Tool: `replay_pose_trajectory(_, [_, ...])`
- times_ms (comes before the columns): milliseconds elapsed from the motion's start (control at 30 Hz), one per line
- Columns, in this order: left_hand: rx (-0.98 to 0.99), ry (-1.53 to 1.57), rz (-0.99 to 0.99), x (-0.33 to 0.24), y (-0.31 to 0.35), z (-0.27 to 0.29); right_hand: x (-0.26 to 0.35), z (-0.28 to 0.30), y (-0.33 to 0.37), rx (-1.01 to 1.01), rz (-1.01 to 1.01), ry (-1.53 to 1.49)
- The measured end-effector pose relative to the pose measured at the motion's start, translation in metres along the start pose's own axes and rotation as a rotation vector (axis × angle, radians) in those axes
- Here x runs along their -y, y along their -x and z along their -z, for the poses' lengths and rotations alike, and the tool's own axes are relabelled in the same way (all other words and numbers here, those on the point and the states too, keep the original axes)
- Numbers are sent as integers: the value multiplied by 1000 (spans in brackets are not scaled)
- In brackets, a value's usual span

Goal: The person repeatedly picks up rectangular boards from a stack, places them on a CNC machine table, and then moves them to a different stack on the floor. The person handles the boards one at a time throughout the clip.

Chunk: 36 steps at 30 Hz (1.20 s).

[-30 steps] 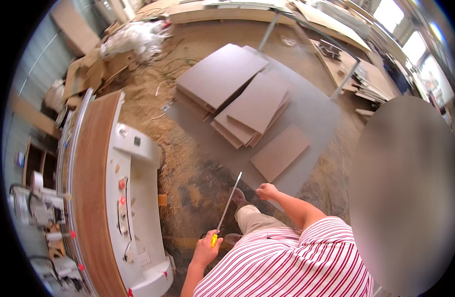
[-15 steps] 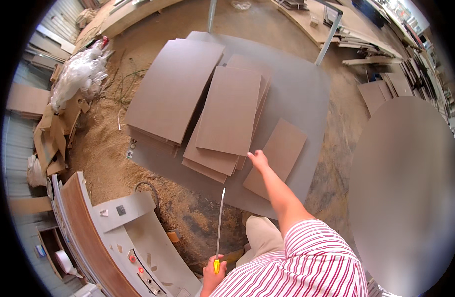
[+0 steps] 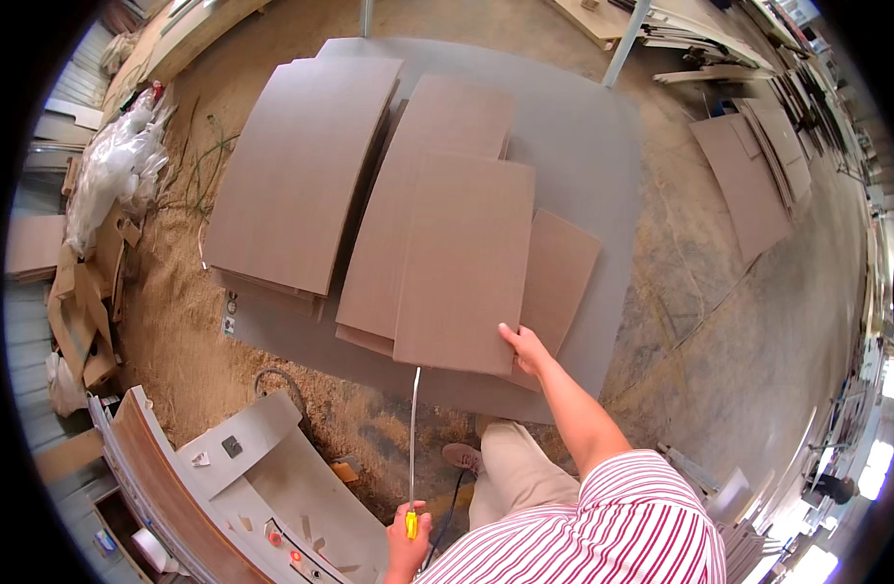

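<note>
My right hand (image 3: 527, 348) grips the near right corner of a brown rectangular board (image 3: 469, 258), thumb on top and fingers underneath. That board lies partly over a stack of similar boards (image 3: 389, 234) and partly over a single brown panel (image 3: 564, 268) to the right. Low in the view, my left hand (image 3: 408, 545) is closed around a yellow-handled air blow gun (image 3: 412, 526). Its long thin silver nozzle points away from me, the tip close to the board's near edge. All the boards rest on a large grey sheet (image 3: 588, 175).
A taller stack of brown boards (image 3: 296, 165) stands on the left of the sheet. A machine with a pale curved bed (image 3: 272, 467) fills the lower left. Sawdust (image 3: 165, 321) covers the floor by clear plastic wrap (image 3: 121, 161). Several panels (image 3: 744, 185) lie at the right.
My right hand has drawn the top board nearer to me and rightward, off the stack and over the single panel. The blow gun in my left hand has shifted slightly left.
</note>
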<state>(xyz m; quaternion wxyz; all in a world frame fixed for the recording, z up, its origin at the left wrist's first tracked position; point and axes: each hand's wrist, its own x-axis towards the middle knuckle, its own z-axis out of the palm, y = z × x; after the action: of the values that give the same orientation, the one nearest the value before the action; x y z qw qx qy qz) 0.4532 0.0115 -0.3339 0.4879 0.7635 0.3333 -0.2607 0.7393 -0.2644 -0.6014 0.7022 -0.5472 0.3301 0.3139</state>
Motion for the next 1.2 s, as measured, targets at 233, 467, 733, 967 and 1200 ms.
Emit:
replay_pose_trajectory(233, [104, -53, -75, -11, -5, -1, -22, 33, -3, -778, 263, 270])
replay_pose_trajectory(467, [16, 182, 95, -8, -9, 5, -40, 145, 72, -956, 139, 257])
replay_pose_trajectory(733, [-2, 236, 135, -15, -34, 10, -35, 188, 41, -1031, 104, 522])
replay_pose_trajectory(967, [13, 122, 24, -19, -41, 8, -18, 134, -12, -961, 295, 1026])
replay_pose_trajectory(1200, [-93, 391, 20, -46, -53, 9, 24, -111, -51, -119, 194, 485])
